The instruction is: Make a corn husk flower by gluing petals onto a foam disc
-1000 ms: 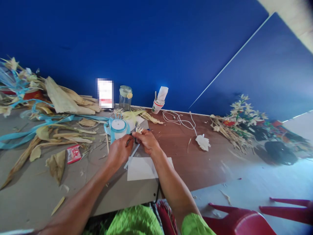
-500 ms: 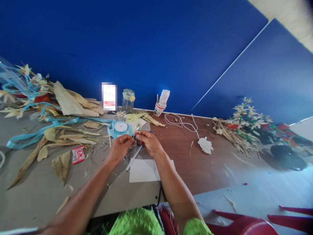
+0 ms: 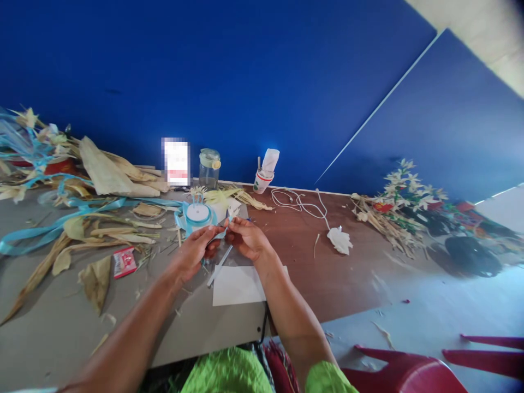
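Note:
A small pale flower [image 3: 232,212], seemingly of dried husk, stands up from the pinched fingers of my right hand [image 3: 248,239]. My left hand [image 3: 195,252] is closed just to its left, its fingertips on a short piece of light blue ribbon [image 3: 221,234] that runs to the flower's base. The fingers partly hide the stem. Behind my left hand sits a roll of light blue ribbon [image 3: 199,213], with several small flower tops rising behind it. Below my hands a narrow white strip [image 3: 220,267] lies slanted beside a white paper sheet [image 3: 237,286].
Dried husks [image 3: 118,169] and a loose blue ribbon [image 3: 45,236] spread over the left side. A bottle [image 3: 209,170], a paper cup [image 3: 262,181] and a white cable [image 3: 301,204] line the back. White flowers [image 3: 409,188] lie far right; a red stool [image 3: 417,376] stands below.
The pale flower now shows above my right fingertips, and blue ribbon shows between my hands. My left hand has shifted slightly lower and left. The whole view has turned a little right.

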Demonstrator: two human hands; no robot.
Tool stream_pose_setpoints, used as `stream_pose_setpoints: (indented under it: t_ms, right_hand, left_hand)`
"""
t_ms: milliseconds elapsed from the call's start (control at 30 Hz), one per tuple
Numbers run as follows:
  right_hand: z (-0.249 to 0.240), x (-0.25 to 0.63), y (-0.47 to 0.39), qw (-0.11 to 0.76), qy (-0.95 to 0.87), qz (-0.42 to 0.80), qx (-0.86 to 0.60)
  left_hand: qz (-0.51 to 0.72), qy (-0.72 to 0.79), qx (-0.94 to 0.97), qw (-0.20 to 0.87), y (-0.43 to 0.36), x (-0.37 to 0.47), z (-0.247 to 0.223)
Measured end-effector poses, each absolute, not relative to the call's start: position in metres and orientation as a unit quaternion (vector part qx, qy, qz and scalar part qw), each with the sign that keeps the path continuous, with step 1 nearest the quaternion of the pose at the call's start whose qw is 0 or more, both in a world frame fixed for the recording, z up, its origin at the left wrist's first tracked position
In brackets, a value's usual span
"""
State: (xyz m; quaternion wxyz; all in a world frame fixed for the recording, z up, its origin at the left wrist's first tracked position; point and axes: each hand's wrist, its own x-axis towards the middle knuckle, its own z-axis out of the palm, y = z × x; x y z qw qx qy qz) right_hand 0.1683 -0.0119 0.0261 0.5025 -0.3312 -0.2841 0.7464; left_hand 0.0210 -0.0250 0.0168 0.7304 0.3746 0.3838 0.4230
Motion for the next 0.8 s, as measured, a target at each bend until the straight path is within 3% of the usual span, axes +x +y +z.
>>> stream_pose_setpoints:
  t_ms: [200, 400, 600, 800]
  right_hand:
    - [0.0286, 0.1703, -0.0141, 0.48, -0.287, 0.766, -0.317]
    - [0.0265, 0.171, -0.0135, 0.465, -0.316, 0.766, -0.311]
    - [0.0233, 0.174, -0.0126, 0.441, -0.343, 0.779, -0.283]
    - [0.0225, 0.1763, -0.0128, 0.442, -0.327, 0.789, -0.274]
  left_hand:
    - [0.405, 0.385, 0.377, 0.739, -0.0252, 0.0185, 0.015]
    - [0.489, 0.419, 0.416, 0.642, -0.0198, 0.0186, 0.0115]
    - [0.53, 0.397, 0.349, 0.663, -0.0175, 0.017, 0.0152]
    - [0.531, 0.381, 0.429, 0.623, -0.0217, 0.0186, 0.0158]
